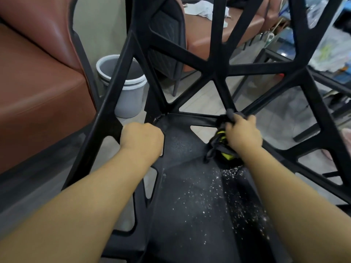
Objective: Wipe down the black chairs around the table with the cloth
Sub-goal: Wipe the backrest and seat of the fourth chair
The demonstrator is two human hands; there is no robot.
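Note:
A black plastic chair [191,202] with an open lattice back fills the head view, its seat speckled with white crumbs and dust. My left hand [142,140] grips the left edge of the seat near the back. My right hand [242,132] grips a dark cloth with yellow patches [221,147], bunched against the rear right of the seat where the back's struts meet. A second dark chair [167,40] stands behind the lattice.
A brown leather sofa [38,82] is close on the left. A grey bin [123,88] stands on the floor behind the chair. A dark glass table [328,73] with bags on it is at the right. A white cloth [205,8] lies on the far sofa.

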